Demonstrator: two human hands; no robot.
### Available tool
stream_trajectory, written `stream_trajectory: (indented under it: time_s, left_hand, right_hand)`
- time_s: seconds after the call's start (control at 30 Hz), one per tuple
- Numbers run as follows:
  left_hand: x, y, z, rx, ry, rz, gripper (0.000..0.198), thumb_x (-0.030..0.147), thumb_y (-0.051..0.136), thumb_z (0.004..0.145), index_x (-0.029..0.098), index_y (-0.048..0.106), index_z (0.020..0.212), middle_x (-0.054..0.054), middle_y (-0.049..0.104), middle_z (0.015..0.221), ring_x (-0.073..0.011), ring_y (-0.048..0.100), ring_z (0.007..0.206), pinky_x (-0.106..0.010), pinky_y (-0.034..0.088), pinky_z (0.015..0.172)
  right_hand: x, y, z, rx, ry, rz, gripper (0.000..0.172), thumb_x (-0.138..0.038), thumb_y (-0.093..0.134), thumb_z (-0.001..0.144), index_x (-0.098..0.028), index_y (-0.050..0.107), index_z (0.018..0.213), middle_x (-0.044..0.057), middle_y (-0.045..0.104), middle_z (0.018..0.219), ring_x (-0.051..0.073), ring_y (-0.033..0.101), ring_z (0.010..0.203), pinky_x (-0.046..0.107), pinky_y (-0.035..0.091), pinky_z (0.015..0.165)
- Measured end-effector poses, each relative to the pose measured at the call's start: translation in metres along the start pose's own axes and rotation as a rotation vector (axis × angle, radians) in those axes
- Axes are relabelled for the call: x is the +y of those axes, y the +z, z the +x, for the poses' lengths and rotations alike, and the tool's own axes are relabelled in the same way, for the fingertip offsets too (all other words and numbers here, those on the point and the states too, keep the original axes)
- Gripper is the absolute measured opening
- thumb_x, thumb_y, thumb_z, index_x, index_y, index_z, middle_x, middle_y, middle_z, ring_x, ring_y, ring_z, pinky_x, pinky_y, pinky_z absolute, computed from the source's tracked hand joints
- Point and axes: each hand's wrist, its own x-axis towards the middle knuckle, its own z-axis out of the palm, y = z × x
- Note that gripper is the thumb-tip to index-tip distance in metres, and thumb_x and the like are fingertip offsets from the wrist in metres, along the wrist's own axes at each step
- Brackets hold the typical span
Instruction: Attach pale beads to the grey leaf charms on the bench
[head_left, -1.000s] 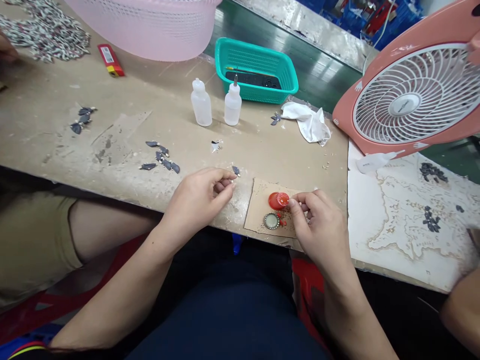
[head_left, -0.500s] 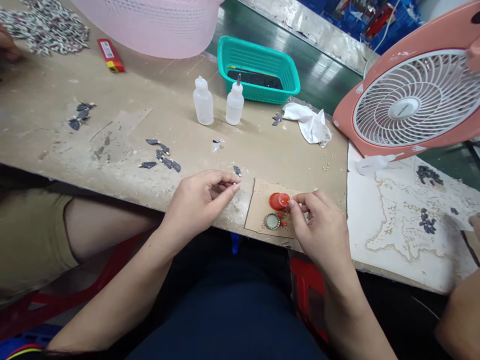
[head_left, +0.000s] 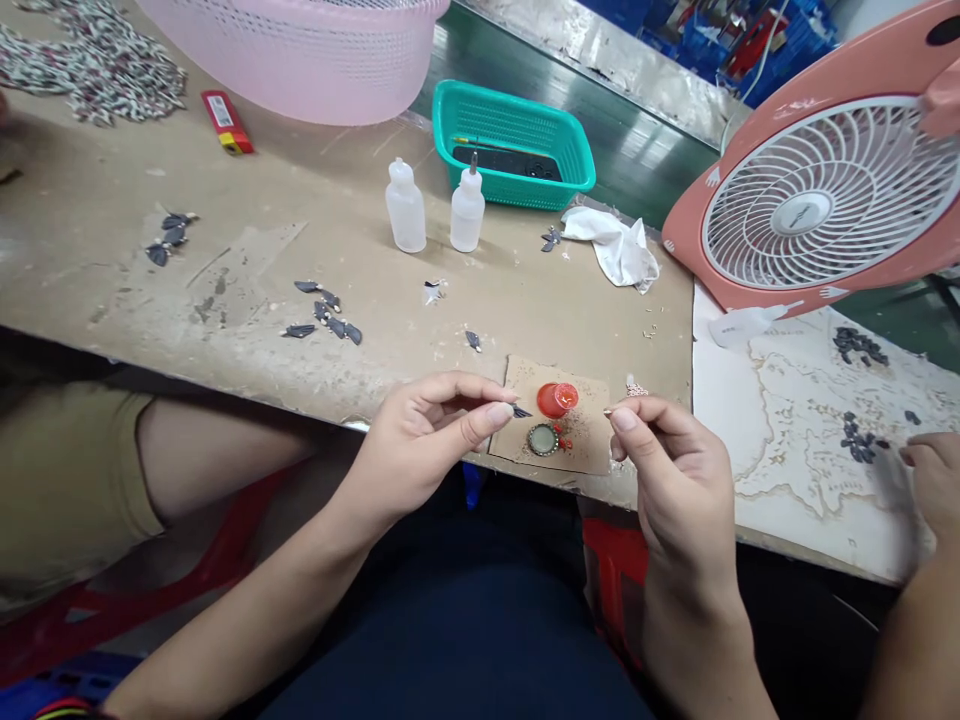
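"What was held in the head view?"

"A dark, wing-shaped piece was pinched between thumb and fingertips of the left hand, over the left part of a cardboard square, whose edge was partly hidden by the thumb. In the right hand, thumb and forefinger were nearly closed on a tiny bit, too small to be identified."

"Was anything set between them?"

"A red cup and a bottle cap were placed there, on the cardboard."

"And farther off?"

"Two squeeze bottles were stood before a teal basket, with a white cloth left near it. A pink basket was set behind, and the right side was crowded by a fan. Below that, a co-worker's hand was seen."
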Motion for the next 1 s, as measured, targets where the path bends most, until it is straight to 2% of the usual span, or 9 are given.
stream_trajectory:
  time_s: [0.13,0.33,0.7,1.0]
  left_hand:
    - [0.004,0.016,-0.008,-0.052,-0.042,-0.108,0.015,0.015,0.077,0.08,0.027,0.081,0.085,0.002,0.075,0.073,-0.0071,0.062,0.056,-0.014,0.054,0.054]
    - [0.009,0.03,-0.018,-0.051,-0.048,-0.072,0.01,0.018,0.079,0.077,0.024,0.082,0.083,-0.003,0.079,0.078,-0.0139,0.068,0.059,-0.022,0.058,0.054]
    - [0.012,0.04,-0.024,-0.117,-0.037,-0.182,0.025,0.006,0.074,0.081,0.029,0.082,0.087,0.003,0.08,0.086,-0.0115,0.076,0.075,-0.013,0.062,0.067]
    - [0.011,0.042,-0.025,-0.064,-0.03,-0.113,0.019,0.01,0.079,0.077,0.027,0.082,0.084,0.0,0.079,0.079,-0.0142,0.074,0.067,-0.018,0.063,0.059]
  right_hand:
    - [-0.009,0.005,-0.014,0.026,-0.03,0.08,0.012,-0.032,0.066,0.089,-0.022,0.068,0.082,-0.003,0.056,0.067,0.011,0.053,0.062,0.025,0.044,0.058]
    - [-0.025,0.016,-0.037,0.046,-0.118,0.025,0.009,-0.024,0.064,0.091,-0.025,0.068,0.082,-0.003,0.055,0.075,0.011,0.052,0.069,0.025,0.043,0.062]
    - [-0.022,0.016,-0.045,0.07,-0.203,-0.061,0.01,-0.019,0.065,0.089,-0.026,0.07,0.087,-0.002,0.061,0.079,0.014,0.058,0.073,0.029,0.047,0.065]
    - [-0.02,0.014,-0.046,0.059,-0.23,-0.089,0.01,-0.017,0.066,0.088,-0.026,0.071,0.089,-0.002,0.062,0.078,0.012,0.058,0.072,0.028,0.047,0.062]
